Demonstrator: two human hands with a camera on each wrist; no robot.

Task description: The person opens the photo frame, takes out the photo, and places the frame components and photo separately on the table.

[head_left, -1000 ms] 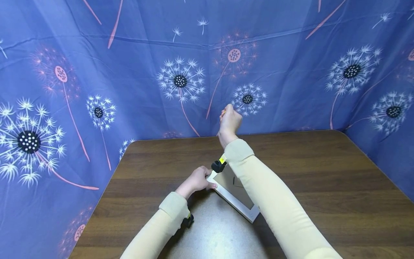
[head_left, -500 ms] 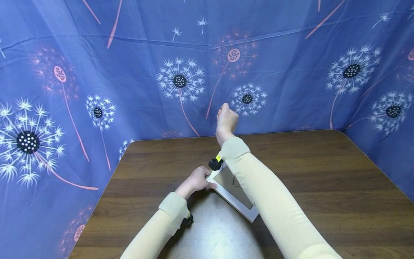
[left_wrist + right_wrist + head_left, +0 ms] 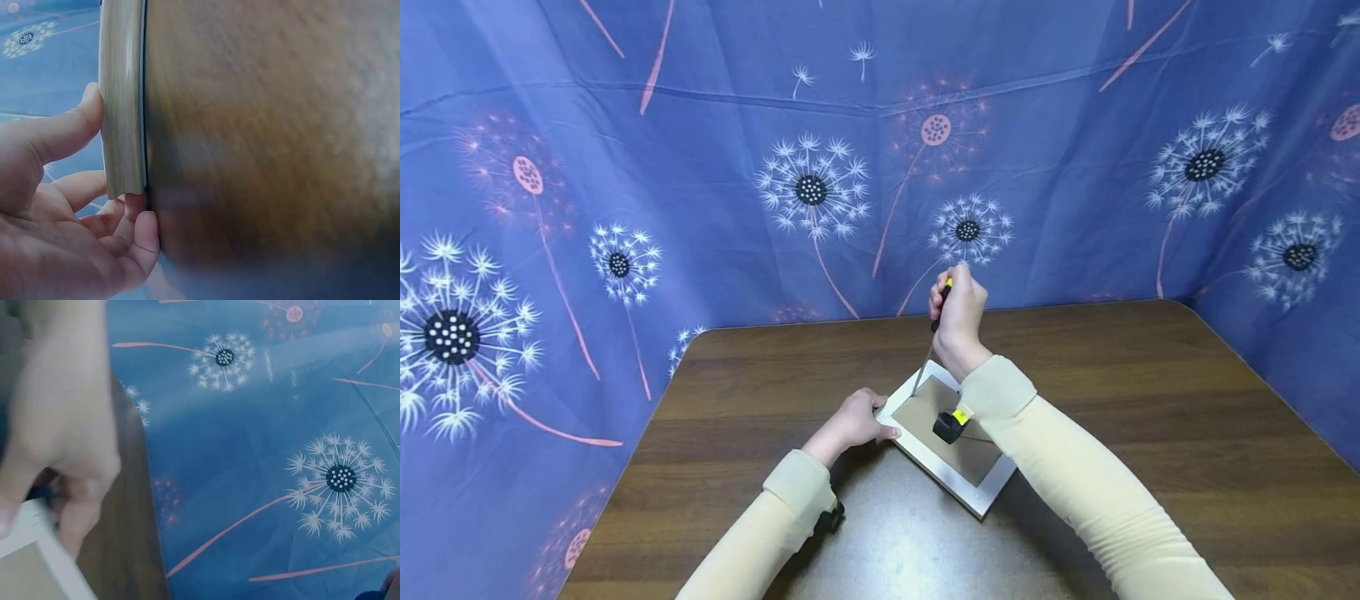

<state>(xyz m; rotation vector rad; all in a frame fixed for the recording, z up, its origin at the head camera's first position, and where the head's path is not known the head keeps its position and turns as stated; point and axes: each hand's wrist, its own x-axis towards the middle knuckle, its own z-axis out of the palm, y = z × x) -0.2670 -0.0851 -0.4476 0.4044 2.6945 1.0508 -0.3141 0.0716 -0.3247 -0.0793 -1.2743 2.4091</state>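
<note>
A picture frame [image 3: 934, 463] lies face down on the table, its white border around a brown backing board [image 3: 916, 417]. My left hand [image 3: 853, 423] grips its left corner; the left wrist view shows the thumb against the frame's side edge [image 3: 124, 100] and the fingers around the end. My right hand [image 3: 961, 317] holds a screwdriver [image 3: 935, 325] with a black and yellow handle, fist wrapped around it above the frame. The thin shaft slants down to the backing's upper left inner edge. In the right wrist view the left hand [image 3: 69, 437] appears at the white corner.
The brown wooden table [image 3: 1120, 400] extends on both sides of the frame. Behind it hangs a blue cloth [image 3: 1060, 167] with dandelion prints. A small black camera [image 3: 950, 427] on the right wrist covers part of the backing board.
My right hand has come down and to the right from its raised spot, bringing the screwdriver and more of the frame into view. The left hand keeps its grip on the corner.
</note>
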